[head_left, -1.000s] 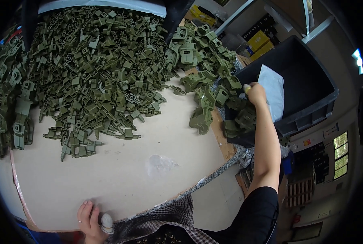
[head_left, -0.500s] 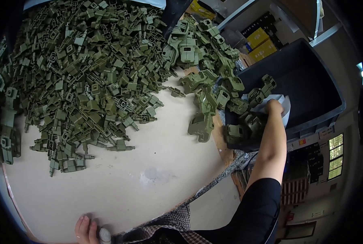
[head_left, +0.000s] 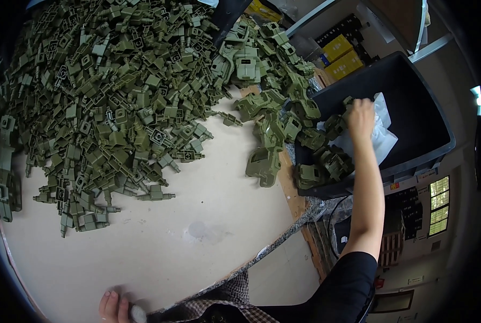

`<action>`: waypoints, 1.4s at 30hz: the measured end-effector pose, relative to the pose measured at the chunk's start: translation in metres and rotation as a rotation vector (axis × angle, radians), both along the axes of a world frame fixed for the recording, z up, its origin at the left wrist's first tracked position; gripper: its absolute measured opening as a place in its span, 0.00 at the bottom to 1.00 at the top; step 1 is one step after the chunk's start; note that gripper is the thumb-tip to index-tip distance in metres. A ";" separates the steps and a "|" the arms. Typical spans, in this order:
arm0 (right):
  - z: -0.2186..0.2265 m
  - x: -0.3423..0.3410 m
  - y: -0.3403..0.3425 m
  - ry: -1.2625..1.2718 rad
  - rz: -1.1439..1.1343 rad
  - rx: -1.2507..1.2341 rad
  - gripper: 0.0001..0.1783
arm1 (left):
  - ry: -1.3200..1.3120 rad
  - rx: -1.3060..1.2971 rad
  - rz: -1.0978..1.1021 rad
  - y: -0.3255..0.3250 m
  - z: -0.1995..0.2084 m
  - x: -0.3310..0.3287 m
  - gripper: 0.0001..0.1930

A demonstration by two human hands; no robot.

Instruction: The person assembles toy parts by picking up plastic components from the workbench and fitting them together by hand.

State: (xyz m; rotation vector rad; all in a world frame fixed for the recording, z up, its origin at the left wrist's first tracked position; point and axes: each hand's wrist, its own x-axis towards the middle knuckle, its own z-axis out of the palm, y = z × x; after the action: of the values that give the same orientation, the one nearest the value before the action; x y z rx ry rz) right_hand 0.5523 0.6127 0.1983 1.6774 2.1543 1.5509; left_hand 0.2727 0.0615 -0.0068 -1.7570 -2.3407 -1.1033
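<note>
Inside the dark bin on the right, my right hand (head_left: 361,116) is closed, its fingers bent down beside a green moulded plastic part (head_left: 335,127) and a crumpled white plastic sheet (head_left: 381,134). The hand hides what its fingertips grip. More bulky green parts lie in the bin's near left corner. My left hand (head_left: 114,308) rests at the table's near edge with fingers apart and nothing in them. Its thumb tip appears to have a pale grey cover (head_left: 138,314).
A big heap of small green plastic pieces (head_left: 111,107) covers the far left of the pale table (head_left: 159,253). Larger green housings (head_left: 264,164) are piled along its right side, against the black bin (head_left: 431,102). Yellow boxes (head_left: 343,64) stand behind.
My right hand has moved farther into the bin and the white sheet beside it has shifted and spread to the right. The left hand stays at the table edge.
</note>
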 end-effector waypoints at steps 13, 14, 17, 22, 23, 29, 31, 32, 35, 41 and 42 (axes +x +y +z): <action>-0.061 0.139 0.059 0.637 -0.508 -0.963 0.42 | -0.059 -0.025 -0.012 -0.004 -0.005 -0.002 0.14; -0.057 0.135 0.059 0.634 -0.510 -0.960 0.42 | -0.143 -0.036 -0.007 -0.009 -0.009 0.001 0.14; -0.051 0.093 0.050 1.175 -0.751 -1.254 0.28 | -0.440 -0.119 0.005 -0.026 -0.031 0.003 0.14; -0.049 -0.025 -0.041 0.705 -0.408 -1.128 0.18 | 0.031 0.057 -0.013 -0.002 -0.005 -0.002 0.14; -0.038 -0.067 -0.084 0.878 -0.351 -1.131 0.21 | 0.028 0.042 0.004 -0.003 -0.005 -0.001 0.14; -0.062 0.002 -0.061 1.166 0.223 -0.989 0.21 | 0.018 0.065 0.028 0.002 0.007 0.003 0.15; -0.055 0.007 -0.039 0.653 -0.055 -0.582 0.29 | 0.012 0.046 0.034 0.000 0.006 0.005 0.16; -0.055 0.014 -0.027 0.664 -0.057 -0.578 0.29 | -0.011 0.038 0.034 -0.002 0.004 0.006 0.17; -0.096 0.044 0.023 0.496 -0.180 -0.700 0.44 | 0.006 0.007 0.066 -0.003 -0.002 0.008 0.18; -0.115 0.036 0.018 0.632 0.083 -0.434 0.44 | 0.115 -0.003 0.081 0.001 0.007 0.012 0.14; -0.112 0.037 0.021 0.624 0.186 -0.385 0.38 | 0.125 -0.006 0.081 0.000 0.006 0.012 0.14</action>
State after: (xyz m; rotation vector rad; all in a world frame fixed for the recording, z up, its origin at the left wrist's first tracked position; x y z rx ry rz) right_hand 0.5897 0.6342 0.0867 2.0386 2.7184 0.5838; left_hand 0.2844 0.0615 -0.0005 -1.6652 -2.3207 -0.9470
